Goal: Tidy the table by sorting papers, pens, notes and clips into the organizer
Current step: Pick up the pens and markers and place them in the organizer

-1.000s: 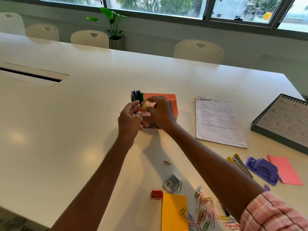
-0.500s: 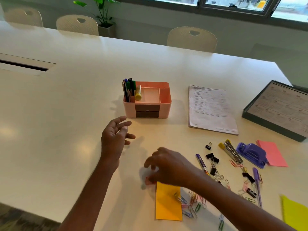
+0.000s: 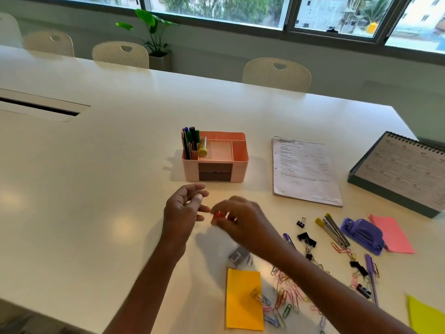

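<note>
Now right hand [image 3: 243, 224] pinches small red item [image 3: 218, 215]; left hand [image 3: 183, 213] slack, fingers spread, near organizer [image 3: 191, 168].

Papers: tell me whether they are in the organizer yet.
No, the papers lie flat on the table, to the right of the organizer.

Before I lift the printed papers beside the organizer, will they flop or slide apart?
Probably floppy: the papers look like thin sheets lying flat. They may fan apart, since bottom edges sit uneven and no clip shows.
</note>
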Demonstrator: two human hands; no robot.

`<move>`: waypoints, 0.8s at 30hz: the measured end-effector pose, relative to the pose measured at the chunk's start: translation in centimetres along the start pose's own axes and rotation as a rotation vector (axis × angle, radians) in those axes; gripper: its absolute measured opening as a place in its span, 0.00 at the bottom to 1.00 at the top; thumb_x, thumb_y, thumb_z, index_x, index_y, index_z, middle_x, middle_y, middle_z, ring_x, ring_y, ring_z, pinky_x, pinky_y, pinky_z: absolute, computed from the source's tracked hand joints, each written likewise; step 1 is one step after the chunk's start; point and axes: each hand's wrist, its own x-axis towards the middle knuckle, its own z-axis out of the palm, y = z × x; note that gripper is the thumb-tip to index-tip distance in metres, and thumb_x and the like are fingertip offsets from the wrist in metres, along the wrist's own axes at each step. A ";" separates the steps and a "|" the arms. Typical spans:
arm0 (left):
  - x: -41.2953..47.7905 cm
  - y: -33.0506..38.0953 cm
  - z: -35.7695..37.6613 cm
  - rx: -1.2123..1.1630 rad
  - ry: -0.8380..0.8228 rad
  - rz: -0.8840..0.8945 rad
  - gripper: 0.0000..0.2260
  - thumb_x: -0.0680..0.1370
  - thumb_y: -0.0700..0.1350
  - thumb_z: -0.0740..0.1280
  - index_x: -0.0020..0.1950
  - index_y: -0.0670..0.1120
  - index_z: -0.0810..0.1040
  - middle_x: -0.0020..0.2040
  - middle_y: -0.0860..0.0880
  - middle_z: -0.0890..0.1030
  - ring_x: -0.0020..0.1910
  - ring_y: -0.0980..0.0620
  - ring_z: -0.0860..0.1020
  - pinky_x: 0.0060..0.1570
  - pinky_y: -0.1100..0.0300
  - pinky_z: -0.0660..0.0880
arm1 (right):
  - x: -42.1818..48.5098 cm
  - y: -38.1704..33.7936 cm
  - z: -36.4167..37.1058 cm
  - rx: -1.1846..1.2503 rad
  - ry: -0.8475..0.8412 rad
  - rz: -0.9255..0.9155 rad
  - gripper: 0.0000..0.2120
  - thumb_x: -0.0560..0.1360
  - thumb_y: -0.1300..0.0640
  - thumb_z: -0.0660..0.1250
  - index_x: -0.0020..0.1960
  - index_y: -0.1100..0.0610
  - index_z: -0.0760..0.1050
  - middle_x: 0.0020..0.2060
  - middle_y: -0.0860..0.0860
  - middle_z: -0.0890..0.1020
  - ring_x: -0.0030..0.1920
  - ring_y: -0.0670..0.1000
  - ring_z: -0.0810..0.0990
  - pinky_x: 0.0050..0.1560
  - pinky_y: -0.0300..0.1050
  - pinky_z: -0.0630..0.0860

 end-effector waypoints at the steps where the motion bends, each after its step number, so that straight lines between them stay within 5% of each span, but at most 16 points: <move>1: 0.1 0.1 0.1 -0.005 -0.006 -0.003 0.11 0.86 0.40 0.64 0.63 0.51 0.81 0.56 0.51 0.87 0.47 0.46 0.87 0.43 0.54 0.82 | 1.0 0.2 -0.7 0.058 0.050 0.010 0.11 0.80 0.55 0.72 0.62 0.52 0.82 0.53 0.45 0.82 0.51 0.43 0.83 0.52 0.38 0.82; 10: 0.5 0.4 1.1 -0.058 -0.006 -0.036 0.09 0.85 0.41 0.66 0.61 0.51 0.82 0.54 0.51 0.87 0.46 0.45 0.87 0.45 0.52 0.83 | 11.9 2.6 -4.6 -0.072 0.262 -0.022 0.16 0.77 0.66 0.74 0.64 0.60 0.81 0.54 0.49 0.83 0.48 0.43 0.81 0.48 0.35 0.82; 14: 0.4 0.0 1.1 -0.055 0.005 -0.054 0.08 0.85 0.42 0.66 0.61 0.52 0.82 0.54 0.52 0.87 0.46 0.47 0.87 0.45 0.54 0.82 | 16.8 4.2 -5.2 -0.270 0.203 -0.031 0.13 0.77 0.67 0.74 0.61 0.62 0.83 0.53 0.54 0.84 0.51 0.49 0.81 0.44 0.33 0.77; 18: 0.4 -0.4 0.6 -0.058 0.012 -0.081 0.09 0.85 0.42 0.65 0.61 0.52 0.82 0.55 0.52 0.87 0.46 0.48 0.87 0.45 0.55 0.82 | 19.7 5.4 -4.4 -0.344 0.112 0.019 0.11 0.77 0.67 0.73 0.58 0.61 0.85 0.51 0.55 0.85 0.49 0.51 0.84 0.45 0.42 0.84; 24: 1.0 -1.0 -0.3 -0.047 0.036 -0.087 0.08 0.85 0.42 0.65 0.61 0.52 0.82 0.54 0.53 0.87 0.47 0.48 0.87 0.47 0.53 0.84 | 20.9 4.9 -4.1 -0.300 0.099 0.078 0.09 0.76 0.66 0.74 0.57 0.61 0.84 0.50 0.53 0.85 0.47 0.49 0.83 0.37 0.31 0.73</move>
